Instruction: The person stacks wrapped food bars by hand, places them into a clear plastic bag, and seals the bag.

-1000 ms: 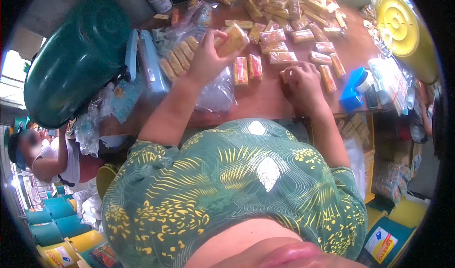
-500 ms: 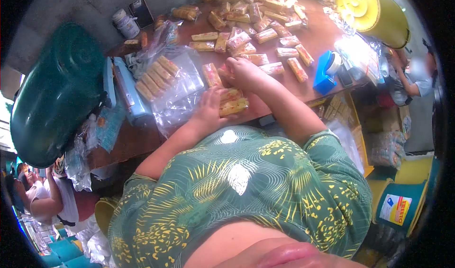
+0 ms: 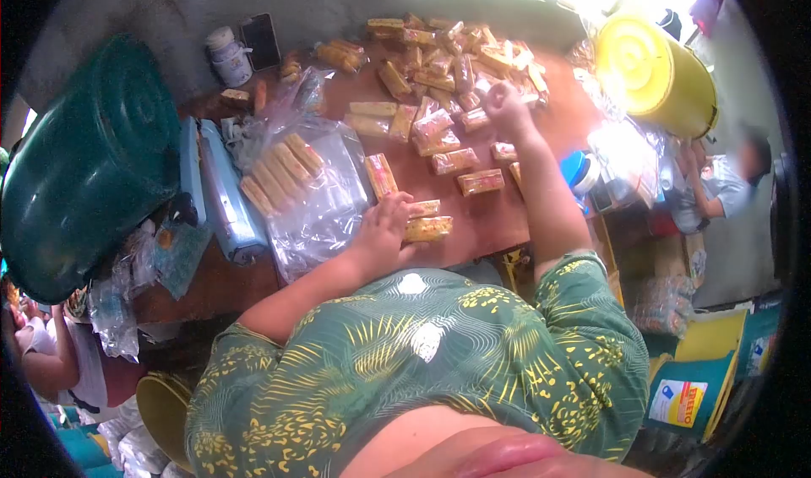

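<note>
The clear bag (image 3: 319, 225) lies flat, with a row of yellow bars (image 3: 280, 172) at its left part; whether they are inside or on top, I cannot tell. Just right of the bag, the left hand (image 3: 384, 229) rests its curved fingers on small packets (image 3: 429, 229); its grip I cannot tell. Farther right and behind the bag, the right hand (image 3: 507, 111) is bent inward at the heap of wrapped bars (image 3: 439, 62); what it pinches is unclear. Left of the bag stands a green barrel (image 3: 93, 165), contents hidden.
</note>
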### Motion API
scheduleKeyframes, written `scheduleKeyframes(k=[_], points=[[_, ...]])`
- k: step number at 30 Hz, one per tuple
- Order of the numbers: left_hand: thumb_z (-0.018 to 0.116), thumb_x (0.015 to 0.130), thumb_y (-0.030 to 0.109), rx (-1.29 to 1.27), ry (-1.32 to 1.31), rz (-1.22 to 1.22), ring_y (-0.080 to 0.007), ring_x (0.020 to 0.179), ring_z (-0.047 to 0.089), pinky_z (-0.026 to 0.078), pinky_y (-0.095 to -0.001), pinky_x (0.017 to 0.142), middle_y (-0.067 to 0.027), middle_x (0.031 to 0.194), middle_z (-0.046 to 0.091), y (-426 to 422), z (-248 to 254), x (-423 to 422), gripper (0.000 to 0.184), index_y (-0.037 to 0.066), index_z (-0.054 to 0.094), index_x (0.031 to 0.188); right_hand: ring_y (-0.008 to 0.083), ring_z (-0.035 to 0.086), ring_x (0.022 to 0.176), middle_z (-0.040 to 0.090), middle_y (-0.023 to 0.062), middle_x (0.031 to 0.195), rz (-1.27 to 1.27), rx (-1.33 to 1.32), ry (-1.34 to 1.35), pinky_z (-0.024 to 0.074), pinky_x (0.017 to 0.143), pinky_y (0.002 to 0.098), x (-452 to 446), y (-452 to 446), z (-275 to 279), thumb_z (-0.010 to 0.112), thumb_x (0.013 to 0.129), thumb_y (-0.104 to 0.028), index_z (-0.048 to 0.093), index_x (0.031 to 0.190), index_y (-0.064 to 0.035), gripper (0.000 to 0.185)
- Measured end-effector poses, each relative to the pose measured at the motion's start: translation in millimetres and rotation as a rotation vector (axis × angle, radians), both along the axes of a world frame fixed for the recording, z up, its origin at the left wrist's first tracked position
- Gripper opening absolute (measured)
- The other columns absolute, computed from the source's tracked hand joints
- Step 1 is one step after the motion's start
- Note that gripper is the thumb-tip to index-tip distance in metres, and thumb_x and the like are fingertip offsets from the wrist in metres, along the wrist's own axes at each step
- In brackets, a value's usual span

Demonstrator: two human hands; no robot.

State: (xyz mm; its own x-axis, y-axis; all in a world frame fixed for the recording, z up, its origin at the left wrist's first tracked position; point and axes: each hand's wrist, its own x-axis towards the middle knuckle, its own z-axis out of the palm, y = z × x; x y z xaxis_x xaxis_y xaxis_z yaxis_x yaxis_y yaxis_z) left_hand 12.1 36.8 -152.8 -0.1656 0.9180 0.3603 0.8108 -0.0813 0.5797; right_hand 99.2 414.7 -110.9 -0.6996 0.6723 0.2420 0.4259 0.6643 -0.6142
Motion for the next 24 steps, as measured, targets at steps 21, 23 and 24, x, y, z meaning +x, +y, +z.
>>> scheduleKeyframes(k=[21,23,24], points=[[0.082,0.073,0.029,-0.019,-0.158,-0.029,-0.0341,0.121,0.053,0.042,-0.0454,0.104,-0.0129,0.126,0.055,2.6,12.1,-16.7,0.059,0.012,0.058,0.124,0.0381,0.066,0.106,0.068,0.0202,0.115,-0.069,0.299,-0.335,0.052,0.09,0.0466,-126.6,15.4,29.1,0.064,0.092,-0.021,0.061,0.117,-0.0058,0.03],[0.083,0.073,0.029,-0.017,-0.189,-0.036,-0.0342,0.121,0.053,0.042,-0.0452,0.104,-0.0129,0.125,0.055,3.3,10.7,-17.2,0.06,0.012,0.058,0.124,0.0377,0.066,0.105,0.068,0.0206,0.113,-0.106,0.322,-0.409,0.052,0.089,0.046,-130.1,24.5,23.1,0.066,0.092,-0.024,0.061,0.117,-0.0051,0.032],[0.083,0.072,0.029,-0.013,-0.201,-0.041,-0.0343,0.121,0.053,0.042,-0.0452,0.103,-0.0128,0.125,0.055,3.8,10.2,-17.6,0.06,0.012,0.058,0.124,0.0375,0.066,0.104,0.068,0.0206,0.113,-0.079,0.312,-0.45,0.052,0.088,0.0458,-128.8,21.5,26.8,0.067,0.091,-0.026,0.061,0.116,-0.0048,0.033]])
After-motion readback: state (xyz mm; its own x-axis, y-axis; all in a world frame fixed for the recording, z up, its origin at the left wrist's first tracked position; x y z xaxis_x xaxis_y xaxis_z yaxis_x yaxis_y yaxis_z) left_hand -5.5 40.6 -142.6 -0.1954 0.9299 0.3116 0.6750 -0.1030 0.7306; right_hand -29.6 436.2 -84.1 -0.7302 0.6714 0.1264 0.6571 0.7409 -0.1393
